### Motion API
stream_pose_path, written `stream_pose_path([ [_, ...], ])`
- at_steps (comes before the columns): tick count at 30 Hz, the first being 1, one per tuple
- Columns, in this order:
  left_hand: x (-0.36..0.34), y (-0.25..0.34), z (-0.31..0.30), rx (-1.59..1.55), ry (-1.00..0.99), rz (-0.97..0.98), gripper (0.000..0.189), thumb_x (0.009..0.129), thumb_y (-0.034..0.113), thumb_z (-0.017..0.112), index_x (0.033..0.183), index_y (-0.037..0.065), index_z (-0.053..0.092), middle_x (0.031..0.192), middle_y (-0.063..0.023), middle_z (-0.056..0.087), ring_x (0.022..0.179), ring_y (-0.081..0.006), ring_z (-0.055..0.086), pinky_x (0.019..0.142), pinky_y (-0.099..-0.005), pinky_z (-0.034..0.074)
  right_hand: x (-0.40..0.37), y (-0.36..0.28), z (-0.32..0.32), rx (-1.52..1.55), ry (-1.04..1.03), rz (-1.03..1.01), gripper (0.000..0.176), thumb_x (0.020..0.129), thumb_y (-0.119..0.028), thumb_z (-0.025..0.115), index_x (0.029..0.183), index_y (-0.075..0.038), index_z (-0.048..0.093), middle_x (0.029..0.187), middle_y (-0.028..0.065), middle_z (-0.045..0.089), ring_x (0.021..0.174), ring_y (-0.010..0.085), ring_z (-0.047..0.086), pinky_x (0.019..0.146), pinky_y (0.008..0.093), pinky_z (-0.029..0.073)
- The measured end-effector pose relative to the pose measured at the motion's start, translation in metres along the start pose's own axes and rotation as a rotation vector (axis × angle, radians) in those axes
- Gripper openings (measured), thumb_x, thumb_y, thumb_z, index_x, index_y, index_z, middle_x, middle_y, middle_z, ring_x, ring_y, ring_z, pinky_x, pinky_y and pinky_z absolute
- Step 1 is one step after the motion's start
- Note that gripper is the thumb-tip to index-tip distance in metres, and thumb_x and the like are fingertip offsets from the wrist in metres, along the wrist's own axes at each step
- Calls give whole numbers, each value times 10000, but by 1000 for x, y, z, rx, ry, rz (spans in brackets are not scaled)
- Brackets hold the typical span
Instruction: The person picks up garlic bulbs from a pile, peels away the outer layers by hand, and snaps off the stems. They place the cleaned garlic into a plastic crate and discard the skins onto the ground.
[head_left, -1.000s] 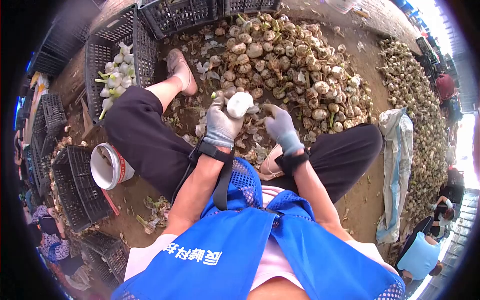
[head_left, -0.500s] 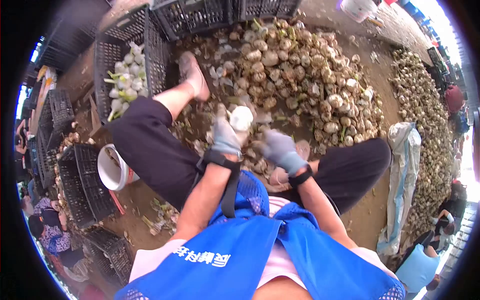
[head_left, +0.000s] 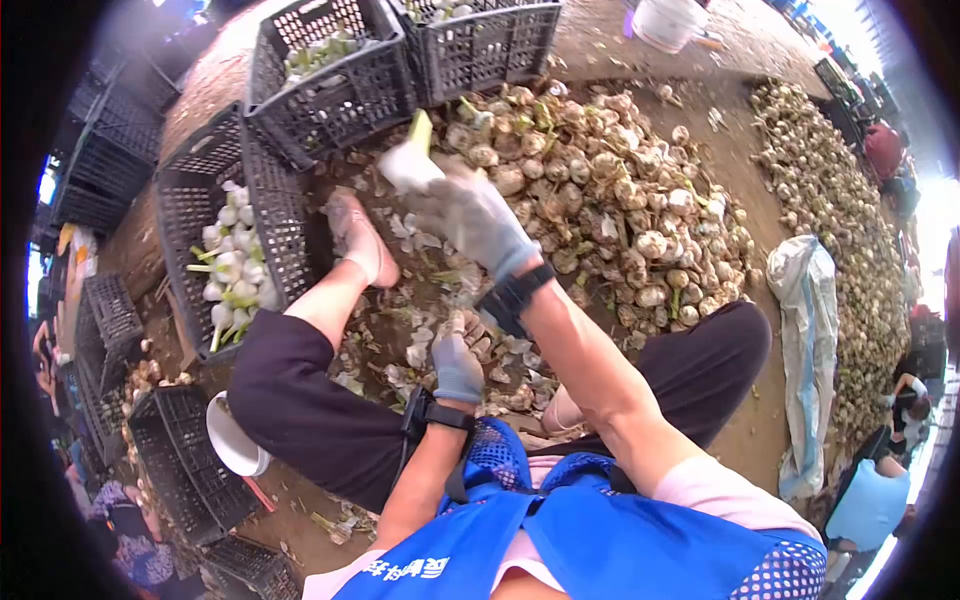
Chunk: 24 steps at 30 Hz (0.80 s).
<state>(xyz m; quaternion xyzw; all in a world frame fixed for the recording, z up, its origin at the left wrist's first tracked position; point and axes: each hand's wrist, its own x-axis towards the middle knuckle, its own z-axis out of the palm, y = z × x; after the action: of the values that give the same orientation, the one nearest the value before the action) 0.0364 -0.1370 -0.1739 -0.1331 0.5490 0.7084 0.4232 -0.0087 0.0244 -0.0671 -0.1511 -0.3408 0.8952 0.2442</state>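
Note:
My right hand (head_left: pixel 475 215), in a dirty grey glove, reaches forward and left with its fingers closed round a peeled white garlic bulb (head_left: pixel 410 168) with a short green stem. The bulb is blurred, beyond the fingertips. Nearer my body, my left hand (head_left: pixel 458 358), also gloved, has its fingers curled above loose skins (head_left: pixel 420 345); what it holds, if anything, is hidden. A large heap of unpeeled garlic (head_left: pixel 620 190) lies ahead and to the right. White bulbs (head_left: pixel 235 260) fill part of the black crate (head_left: pixel 275 225) at the left.
Two more black crates (head_left: pixel 335 105) (head_left: pixel 490 50) stand at the front. At the left are a white bucket (head_left: pixel 235 440) and another crate (head_left: pixel 180 460). A pale sack (head_left: pixel 805 340) and a long garlic heap (head_left: pixel 850 270) lie at the right, with a person (head_left: pixel 870 500) beyond.
The white bulb has passed from my left hand to my right. My right hand has moved forward and left with it, while my left hand has drawn back toward my body. The view has shifted.

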Motion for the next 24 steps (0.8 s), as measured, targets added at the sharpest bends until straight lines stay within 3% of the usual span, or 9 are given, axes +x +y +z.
stream_pose_path([
  [3, 3, -2, 1, -17, 0, -104, 289, 918, 300, 453, 971, 41, 568, 881, -64, 606, 762, -175, 571, 689, -312, 466, 14, -44, 27, -547, -22, -94, 411, 819, -119, 594, 1200, 6, 504, 1141, 139, 569, 988, 207, 570, 824, 290, 475],
  [5, -1, -1, 3, 60, -94, 46, 282, 919, 288, 454, 966, 38, 575, 879, -64, 611, 760, -174, 579, 673, -300, 471, 23, -40, -21, -1342, 165, -274, 366, 816, -140, 608, 1163, -40, 546, 1100, 131, 587, 964, 188, 576, 831, 298, 476],
  [7, 4, -9, -2, 96, -131, 27, 272, 919, 274, 456, 965, 38, 582, 873, -66, 616, 771, -170, 586, 684, -301, 477, 27, -39, -81, -1908, 388, 157, 336, 809, -227, 578, 1134, -141, 574, 1019, 133, 589, 915, 248, 579, 799, 359, 474],
  [9, -8, -4, 7, 94, -118, -38, 266, 920, 258, 451, 967, 34, 587, 873, -72, 619, 775, -169, 591, 695, -306, 481, 13, -32, -136, -2223, 443, 285, 382, 740, -237, 632, 1104, -140, 572, 1154, 107, 537, 1038, 267, 535, 809, 387, 467],
  [14, -14, 0, 17, 82, -172, -87, 253, 915, 247, 450, 959, 43, 592, 898, -70, 622, 796, -177, 597, 706, -329, 491, 8, -4, -219, -2316, 366, 30, 440, 726, -172, 598, 1156, -213, 516, 1191, 145, 492, 1135, 340, 451, 828, 415, 445],
  [15, -14, 1, 16, 72, -155, -74, 253, 915, 247, 450, 959, 43, 592, 898, -70, 622, 796, -177, 597, 706, -329, 491, 15, -21, -198, -2224, 351, 276, 375, 739, -173, 578, 1113, -162, 547, 1152, 163, 515, 1086, 345, 486, 832, 402, 450],
  [19, -1, -11, 6, 53, -120, -12, 228, 916, 257, 460, 956, 75, 591, 840, -52, 619, 745, -157, 592, 639, -298, 484, 23, -32, -224, -1526, 281, 173, 467, 702, -86, 604, 1159, -22, 534, 1024, 194, 617, 924, 313, 599, 802, 333, 471],
  [21, 10, -10, 1, -37, -150, -58, 232, 918, 282, 468, 992, 90, 576, 854, -36, 607, 776, -141, 579, 630, -292, 484, -30, -52, -138, -1064, 183, 338, 448, 692, -57, 605, 1133, -4, 551, 987, 163, 640, 898, 241, 611, 788, 287, 468],
  [24, -30, 20, 33, 13, -323, 185, 241, 927, 286, 460, 1028, 89, 556, 875, 5, 570, 846, -116, 534, 605, -285, 478, -87, -26, -95, -1224, -242, 156, 394, 693, -40, 595, 1085, 0, 587, 985, 122, 647, 876, 200, 608, 781, 263, 460],
])
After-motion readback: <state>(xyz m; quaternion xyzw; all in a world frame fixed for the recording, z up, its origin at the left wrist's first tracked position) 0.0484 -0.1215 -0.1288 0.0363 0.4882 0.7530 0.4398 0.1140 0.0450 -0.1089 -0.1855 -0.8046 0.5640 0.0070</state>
